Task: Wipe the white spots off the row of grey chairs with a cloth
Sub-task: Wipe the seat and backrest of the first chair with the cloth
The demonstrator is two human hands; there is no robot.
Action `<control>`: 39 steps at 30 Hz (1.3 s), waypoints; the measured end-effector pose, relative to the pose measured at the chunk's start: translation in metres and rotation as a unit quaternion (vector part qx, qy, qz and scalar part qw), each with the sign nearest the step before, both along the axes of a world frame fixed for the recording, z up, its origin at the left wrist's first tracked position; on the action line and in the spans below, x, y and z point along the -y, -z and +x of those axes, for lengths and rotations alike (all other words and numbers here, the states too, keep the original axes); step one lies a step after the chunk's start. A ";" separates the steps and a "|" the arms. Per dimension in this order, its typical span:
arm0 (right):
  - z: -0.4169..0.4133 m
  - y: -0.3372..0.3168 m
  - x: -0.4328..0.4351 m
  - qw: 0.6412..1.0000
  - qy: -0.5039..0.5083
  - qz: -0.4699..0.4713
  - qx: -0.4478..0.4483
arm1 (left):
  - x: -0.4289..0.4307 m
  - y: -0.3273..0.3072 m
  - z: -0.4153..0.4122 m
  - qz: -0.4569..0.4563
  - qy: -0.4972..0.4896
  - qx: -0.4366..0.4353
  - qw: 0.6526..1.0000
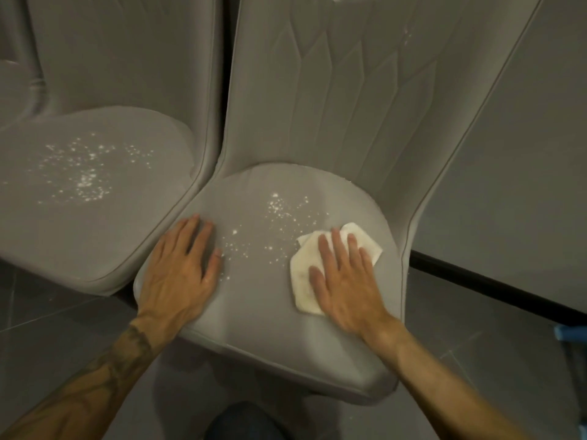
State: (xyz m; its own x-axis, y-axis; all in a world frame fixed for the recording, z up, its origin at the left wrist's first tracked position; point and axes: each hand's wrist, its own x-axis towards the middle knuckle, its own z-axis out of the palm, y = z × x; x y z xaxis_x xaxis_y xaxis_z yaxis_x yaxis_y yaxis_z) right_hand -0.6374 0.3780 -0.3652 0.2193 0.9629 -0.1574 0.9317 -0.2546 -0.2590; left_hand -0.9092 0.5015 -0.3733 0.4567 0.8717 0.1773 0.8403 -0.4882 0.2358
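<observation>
Two grey chairs stand side by side. The nearer chair (263, 325) has white spots (279, 214) scattered over the middle of its seat. My right hand (343, 281) lies flat, fingers straight, on a folded white cloth (303, 265) at the seat's right side, just right of the spots. My left hand (181, 268) rests flat with spread fingers on the seat's left edge. The left chair (95, 246) carries a wider patch of white spots (82, 169) on its seat. A few white specks (406, 33) also show high on the nearer chair's backrest.
A grey wall panel (524, 185) with a black base strip (492, 284) runs along the right of the chairs. Dark grey floor tiles (476, 344) lie below. Something blue (571, 331) shows at the right edge, and my knee (244, 423) is at the bottom.
</observation>
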 end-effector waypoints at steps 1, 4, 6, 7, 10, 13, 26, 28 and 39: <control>0.001 -0.002 0.009 1.000 0.000 -0.002 -0.011 | 0.000 0.001 0.000 0.003 0.000 0.002 1.000; 0.021 -0.009 -0.006 0.996 0.077 0.018 -0.048 | -0.001 0.005 0.000 0.012 -0.006 0.006 1.000; 0.032 -0.010 -0.033 0.992 0.120 0.020 -0.028 | 0.000 0.006 0.000 0.020 -0.008 0.008 1.000; 0.034 -0.009 -0.045 0.991 0.132 0.007 -0.013 | 0.000 0.006 0.000 0.024 -0.008 0.008 1.000; 0.025 0.002 -0.050 0.994 0.110 -0.014 0.021 | 0.000 0.008 0.000 0.034 -0.004 0.008 0.999; 0.020 0.012 -0.015 0.999 0.000 0.007 0.035 | 0.000 0.008 0.001 0.032 -0.006 0.004 0.999; 0.027 0.014 0.002 0.992 -0.118 0.016 0.038 | 0.001 0.006 0.003 0.030 -0.009 -0.007 0.999; 0.047 0.011 0.006 0.993 -0.116 0.013 0.029 | 0.000 0.006 0.002 0.030 -0.010 -0.006 0.999; -0.002 0.010 0.045 0.989 -0.143 0.013 0.028 | 0.003 0.004 0.004 0.016 -0.021 -0.009 1.000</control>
